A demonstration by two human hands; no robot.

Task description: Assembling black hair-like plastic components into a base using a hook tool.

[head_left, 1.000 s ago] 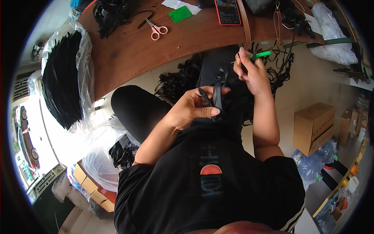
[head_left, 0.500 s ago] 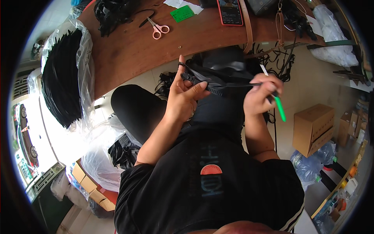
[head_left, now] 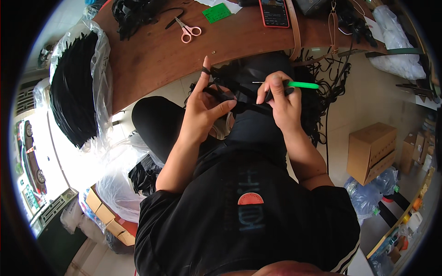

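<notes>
My left hand point(head_left: 200, 109) is closed around black straps point(head_left: 223, 95), thumb pressed on them, with the index finger raised and a black loop around it. Close to its right, my right hand point(head_left: 284, 102) grips a tool with a bright green handle point(head_left: 304, 85). A thin metal shaft sticks out of that hand on the left side; its tip is too small to tell. A piece of the black strap also runs in under the right fingers. Both hands are over my lap, just below the table edge.
On the brown table point(head_left: 152, 60) lie pink-handled scissors point(head_left: 189, 33), a green card point(head_left: 216, 13), a phone point(head_left: 275, 14) and a black heap of straps point(head_left: 133, 16). A bag of black strips point(head_left: 76, 87) hangs at the left. A cardboard box point(head_left: 372, 154) stands right.
My right hand has moved left and up toward the left hand, and the green handle has swung from pointing down to pointing right. My left hand has shifted slightly left.
</notes>
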